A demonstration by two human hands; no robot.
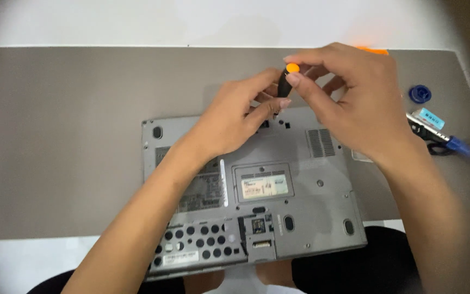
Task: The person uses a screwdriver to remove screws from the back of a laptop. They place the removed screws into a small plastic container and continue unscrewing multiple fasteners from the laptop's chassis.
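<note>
While the right hand (354,103) pinches the orange-capped top of a small black screwdriver (285,81), the left hand (235,117) grips its shaft lower down, tip set near the rear edge of an upturned grey laptop (300,218) on the grey tabletop (55,136). Judged step: working a screw; the next turn demands a steady, upright driver. Blue tools (436,128) lie well apart, right.

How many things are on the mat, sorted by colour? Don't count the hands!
Grey: 1, the upside-down laptop
Black with orange cap: 1, the screwdriver
Orange: 1, a flat piece behind the right hand
Blue: 2, a round cap and a blue-handled tool
Light blue: 1, a small block
Total: 6
</note>
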